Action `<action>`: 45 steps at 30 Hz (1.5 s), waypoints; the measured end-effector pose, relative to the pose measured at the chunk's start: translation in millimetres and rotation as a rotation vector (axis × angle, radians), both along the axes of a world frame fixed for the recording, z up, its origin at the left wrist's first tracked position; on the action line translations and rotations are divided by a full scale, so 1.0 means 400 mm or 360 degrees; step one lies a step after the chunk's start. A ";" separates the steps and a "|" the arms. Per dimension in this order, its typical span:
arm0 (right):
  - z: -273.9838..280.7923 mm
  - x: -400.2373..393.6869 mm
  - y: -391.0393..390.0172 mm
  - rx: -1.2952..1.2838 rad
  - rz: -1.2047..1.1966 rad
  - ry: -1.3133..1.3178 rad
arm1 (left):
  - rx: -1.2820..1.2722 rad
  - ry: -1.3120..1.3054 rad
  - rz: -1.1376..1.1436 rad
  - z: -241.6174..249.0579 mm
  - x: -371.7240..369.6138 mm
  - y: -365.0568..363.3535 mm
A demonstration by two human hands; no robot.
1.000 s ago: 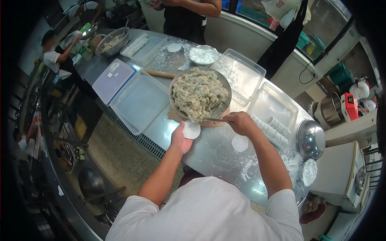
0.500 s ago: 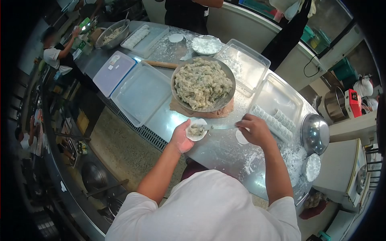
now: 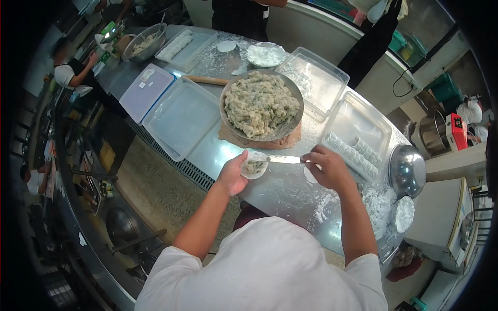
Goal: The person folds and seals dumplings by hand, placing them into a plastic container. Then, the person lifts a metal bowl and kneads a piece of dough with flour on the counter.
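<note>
My left hand (image 3: 236, 175) cups a round white dumpling wrapper (image 3: 254, 173) with a smear of filling at its middle. A flat metal spatula (image 3: 282, 159) is gripped in my right hand (image 3: 324, 166), its blade lying across the top of the wrapper. Just beyond both hands a wide metal bowl (image 3: 300, 115) heaped with pale, green-flecked filling (image 3: 262, 103) rests on a brown cloth (image 3: 236, 136). Partly under my right hand, another wrapper (image 3: 310, 177) lies on the steel table.
Rows of dumplings (image 3: 350, 157) sit in a plastic tray (image 3: 371, 118) at right, near an upturned metal bowl (image 3: 407, 171) and a flour bowl (image 3: 402, 213). An open plastic container (image 3: 181, 116) and a rolling pin (image 3: 207, 81) lie left. People stand across the table and far left.
The spatula blade has turned and shifted slightly up to the wrapper's upper edge. The filling looks more spread out. Both hands stay nearly in place.
</note>
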State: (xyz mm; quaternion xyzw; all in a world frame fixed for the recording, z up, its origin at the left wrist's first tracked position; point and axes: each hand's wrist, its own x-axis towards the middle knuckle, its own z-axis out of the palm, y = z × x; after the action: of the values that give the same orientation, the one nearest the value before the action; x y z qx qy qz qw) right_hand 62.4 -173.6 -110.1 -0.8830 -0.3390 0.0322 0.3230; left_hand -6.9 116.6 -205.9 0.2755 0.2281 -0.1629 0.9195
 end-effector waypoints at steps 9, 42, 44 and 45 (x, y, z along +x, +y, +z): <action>-0.001 -0.019 0.016 -0.0044 0.0069 -0.0187 | 0.0137 0.0032 0.0007 0.021 -0.001 -0.012; 0.034 0.186 0.050 -0.0615 0.0075 -0.0192 | 0.0079 0.0107 0.0442 -0.090 0.038 0.003; 0.033 0.183 0.052 -0.0627 0.0033 -0.0201 | -0.0008 0.0144 0.0426 -0.080 0.045 -0.001; 0.044 0.175 0.050 -0.0540 0.0089 -0.0161 | -0.0006 0.0145 0.0436 -0.079 0.048 0.002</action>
State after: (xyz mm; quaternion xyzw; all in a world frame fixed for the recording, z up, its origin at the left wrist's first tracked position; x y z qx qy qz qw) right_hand 132.3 -153.6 -92.3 -0.9156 -0.3688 0.0536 0.1510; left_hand 12.2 117.5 -237.4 0.2323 0.3048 -0.0487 0.9224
